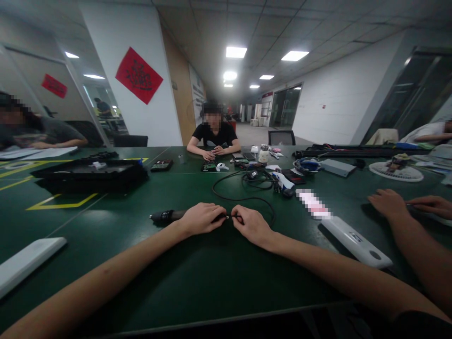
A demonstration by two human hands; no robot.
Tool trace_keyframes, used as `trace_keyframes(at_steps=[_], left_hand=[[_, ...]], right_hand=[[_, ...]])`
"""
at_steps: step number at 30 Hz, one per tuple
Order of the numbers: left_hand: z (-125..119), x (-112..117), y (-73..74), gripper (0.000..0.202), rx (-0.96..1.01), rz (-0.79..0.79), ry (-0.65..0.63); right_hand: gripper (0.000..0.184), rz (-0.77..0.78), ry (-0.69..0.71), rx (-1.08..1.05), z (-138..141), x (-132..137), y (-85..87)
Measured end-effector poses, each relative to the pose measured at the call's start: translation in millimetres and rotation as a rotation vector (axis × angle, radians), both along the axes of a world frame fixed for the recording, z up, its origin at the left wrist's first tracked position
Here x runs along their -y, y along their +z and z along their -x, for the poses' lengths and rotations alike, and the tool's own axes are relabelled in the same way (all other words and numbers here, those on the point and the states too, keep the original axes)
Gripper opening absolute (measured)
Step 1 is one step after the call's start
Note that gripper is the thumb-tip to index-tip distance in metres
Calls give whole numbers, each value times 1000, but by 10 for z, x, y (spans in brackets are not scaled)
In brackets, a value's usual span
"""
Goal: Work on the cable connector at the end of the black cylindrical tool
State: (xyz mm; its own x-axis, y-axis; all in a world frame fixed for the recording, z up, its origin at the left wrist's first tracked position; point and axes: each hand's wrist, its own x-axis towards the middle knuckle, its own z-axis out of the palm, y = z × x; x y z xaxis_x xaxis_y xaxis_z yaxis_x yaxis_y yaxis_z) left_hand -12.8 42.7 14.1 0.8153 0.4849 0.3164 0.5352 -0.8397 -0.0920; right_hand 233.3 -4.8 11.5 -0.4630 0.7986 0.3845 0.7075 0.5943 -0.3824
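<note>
A black electric screwdriver [165, 216] lies across the green table, its bit end pointing left. Over its right end is my left hand [205, 219], fingers closed around it, so much of the body is hidden. My right hand [252, 226] pinches the end of a black cable [272, 207]. Between the two hands, a small shiny connector tip [228, 216] shows; whether it touches the screwdriver I cannot tell. From my right hand the cable loops back to a tangle of cords farther up the table.
Right of my forearm lies a long white device [356, 242]; another white one [30, 261] is at left. A black tray [92, 174] stands back left. A co-worker's hands [391, 205] work at right, and a person [215, 134] sits opposite near circuit boards [209, 166].
</note>
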Motion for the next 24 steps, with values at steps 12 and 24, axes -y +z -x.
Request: trace_keyframes(at_steps=[12, 24], left_hand=[[-39, -23, -34, 26, 60, -92, 60], [-37, 10, -70, 21, 116, -24, 82]], right_hand=[[12, 5, -56, 44, 55, -134, 2], [11, -6, -57, 28, 73, -119, -39]])
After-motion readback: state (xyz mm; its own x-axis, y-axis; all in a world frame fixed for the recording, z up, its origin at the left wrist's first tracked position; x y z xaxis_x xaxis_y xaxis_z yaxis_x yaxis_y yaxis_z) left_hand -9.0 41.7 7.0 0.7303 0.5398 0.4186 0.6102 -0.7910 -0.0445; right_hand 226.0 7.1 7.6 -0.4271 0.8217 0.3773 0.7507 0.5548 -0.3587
